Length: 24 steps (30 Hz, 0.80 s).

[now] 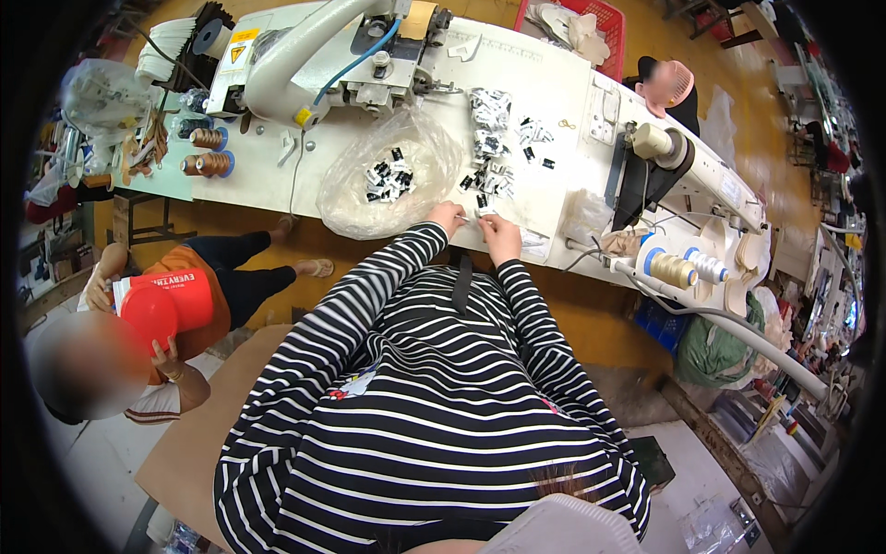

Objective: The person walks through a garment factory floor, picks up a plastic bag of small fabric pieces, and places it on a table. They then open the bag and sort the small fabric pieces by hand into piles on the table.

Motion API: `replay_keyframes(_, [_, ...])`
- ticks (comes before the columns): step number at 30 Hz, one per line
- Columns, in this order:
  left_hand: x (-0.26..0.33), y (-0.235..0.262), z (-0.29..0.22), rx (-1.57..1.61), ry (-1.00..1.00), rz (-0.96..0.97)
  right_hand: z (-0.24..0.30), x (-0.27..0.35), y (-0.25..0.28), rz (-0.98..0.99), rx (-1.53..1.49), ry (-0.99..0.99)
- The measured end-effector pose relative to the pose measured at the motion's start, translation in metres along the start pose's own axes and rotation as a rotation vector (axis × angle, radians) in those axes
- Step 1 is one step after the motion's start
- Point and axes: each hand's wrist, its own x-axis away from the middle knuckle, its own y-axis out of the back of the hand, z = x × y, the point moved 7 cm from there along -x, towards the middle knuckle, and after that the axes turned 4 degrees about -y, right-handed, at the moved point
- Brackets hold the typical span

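While the right hand [501, 238] pinches a white tag [485, 211] at its fingertips, whether the left hand [447, 218] grips anything is unclear.

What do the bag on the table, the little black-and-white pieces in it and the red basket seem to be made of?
Bag: probably thin plastic film, glossy; it's see-through and crinkled.
Black-and-white pieces: perhaps fabric or plastic; too small to tell.
Red basket: likely rigid moulded plastic, given its even colour and open lattice.

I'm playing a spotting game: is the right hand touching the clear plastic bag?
Apart. The head view shows the right hand away from the plastic bag, with the left hand and some white tabletop between them.
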Motion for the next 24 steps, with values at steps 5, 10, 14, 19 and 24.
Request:
replay_keyframes(5, [0.024,0.061,0.022,0.748,0.164,-0.254,0.02,-0.011,0.017,-0.034,-0.516,-0.079])
replay_keyframes(10, [0.054,0.124,0.09,0.383,0.47,-0.436,0.107,-0.018,-0.016,0.233,-0.428,0.232])
replay_keyframes(14, [0.068,0.16,0.086,0.204,0.503,-0.602,0.106,-0.025,-0.005,0.181,-0.25,0.245])
replay_keyframes(19, [0.026,0.118,0.005,0.423,0.069,-0.499,0.023,-0.017,0.039,-0.231,0.209,0.065])
replay_keyframes(24, [-0.006,-0.01,-0.052,-0.271,-0.166,0.296,-0.013,-0.008,0.027,-0.208,0.228,0.077])
